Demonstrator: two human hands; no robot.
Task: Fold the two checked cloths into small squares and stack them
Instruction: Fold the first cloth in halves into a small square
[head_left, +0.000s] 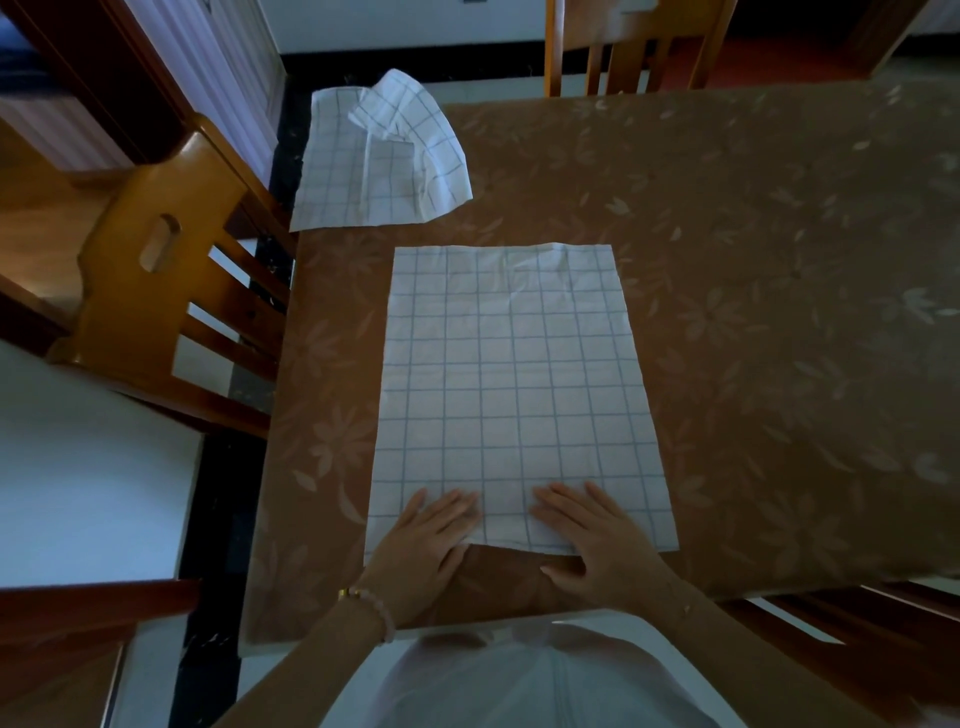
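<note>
While two hands (431, 535) (597, 540) press, two cloths (514, 384) (379, 161) (checked)

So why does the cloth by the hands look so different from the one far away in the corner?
The near cloth lies flat and smooth; the far cloth is crumpled, with one part bunched up. The left hand and right hand press on the near cloth; nothing touches the far cloth, which hangs over the table corner. Both are white with a grid.
</note>
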